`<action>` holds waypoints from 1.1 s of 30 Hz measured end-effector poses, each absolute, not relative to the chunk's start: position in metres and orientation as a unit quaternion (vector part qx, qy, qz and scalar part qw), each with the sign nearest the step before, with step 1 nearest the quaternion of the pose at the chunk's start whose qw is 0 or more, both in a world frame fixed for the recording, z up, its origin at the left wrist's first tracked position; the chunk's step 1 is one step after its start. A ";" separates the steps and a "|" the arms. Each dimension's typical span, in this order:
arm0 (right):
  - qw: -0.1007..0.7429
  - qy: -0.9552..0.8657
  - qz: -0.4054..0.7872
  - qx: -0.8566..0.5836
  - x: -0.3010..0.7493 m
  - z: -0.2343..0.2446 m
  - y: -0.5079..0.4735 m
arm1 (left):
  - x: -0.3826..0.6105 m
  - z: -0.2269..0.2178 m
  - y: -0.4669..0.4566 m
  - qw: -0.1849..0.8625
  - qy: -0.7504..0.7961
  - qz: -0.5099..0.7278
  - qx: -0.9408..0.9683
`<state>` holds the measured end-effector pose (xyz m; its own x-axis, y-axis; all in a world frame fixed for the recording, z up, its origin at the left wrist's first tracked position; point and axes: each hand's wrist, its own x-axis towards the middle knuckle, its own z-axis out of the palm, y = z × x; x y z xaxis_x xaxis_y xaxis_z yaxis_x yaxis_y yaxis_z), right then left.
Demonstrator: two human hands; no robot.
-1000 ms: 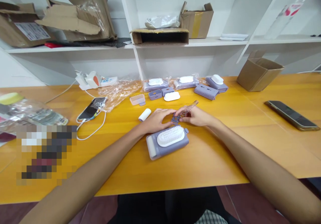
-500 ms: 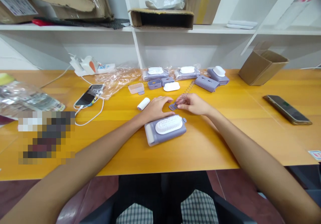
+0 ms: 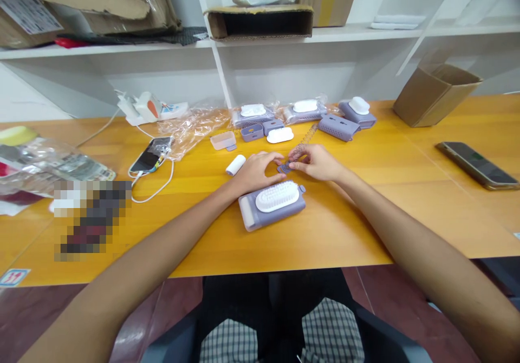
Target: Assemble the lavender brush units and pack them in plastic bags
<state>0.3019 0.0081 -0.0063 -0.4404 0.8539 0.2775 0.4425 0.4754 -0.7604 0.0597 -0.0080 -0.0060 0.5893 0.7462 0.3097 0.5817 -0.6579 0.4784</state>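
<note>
A small purple plastic piece is between my two hands, just above the table. My right hand pinches it between thumb and fingers. A thin metal coil spring runs back from behind these fingers. My left hand curves around the piece's other side, thumb and forefinger apart; whether the tips touch it I cannot tell. Directly in front of my hands lies a purple case with a white bristled brush on top. A white roller-like cylinder rests left of my left hand.
Behind are a loose white brush, a perforated purple cover, small purple trays and wrapped brush cases. A charging phone and plastic bag lie left. Right are another phone and a carton.
The view has shifted slightly. My hands remain around the purple piece, with small finger movements; the right fingers sit a little closer over it. The case and brush have not moved on the table.
</note>
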 end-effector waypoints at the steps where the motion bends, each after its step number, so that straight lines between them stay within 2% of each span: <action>1: 0.336 -0.789 0.309 -0.412 0.302 -0.006 0.009 | 0.060 -0.006 -0.008 0.163 0.381 0.244 0.876; 13: 0.304 -0.825 0.301 -0.370 0.300 -0.008 0.005 | 0.058 -0.004 -0.008 0.209 0.385 0.267 0.859; 33: 0.270 -0.852 0.265 -0.361 0.301 0.001 0.001 | 0.059 -0.005 -0.007 0.212 0.374 0.269 0.862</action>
<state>0.3009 0.0007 0.0011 -0.5935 0.7584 0.2694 0.4725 0.5993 -0.6462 0.0586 -0.0067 -0.0046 0.5749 0.7591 0.3053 0.5307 -0.6300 0.5669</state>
